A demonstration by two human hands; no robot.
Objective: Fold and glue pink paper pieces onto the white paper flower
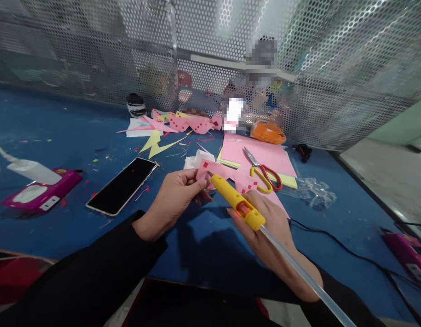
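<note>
My left hand [178, 197] pinches the left end of a pink paper strip [219, 169] dotted with small red diamonds. In my right hand [269, 222] is a yellow hot glue gun [232, 195], with a long clear glue stick [299, 268] sticking out of its back. The gun's nozzle points at the strip's end, close to my left fingertips; whether it touches the paper I cannot tell. Crumpled white paper [198, 160] lies just behind the strip. Scissors [263, 170] with red and yellow handles rest on a stack of pink and yellow sheets [264, 152].
A black phone [123, 185] lies left of my hand. Farther left is a purple power strip [43, 190] with a white plug; another power strip [406, 252] sits at right. Pink decorated strips [191, 123], yellow scraps [159, 145] and an orange packet [268, 131] lie before the mesh partition [210, 45].
</note>
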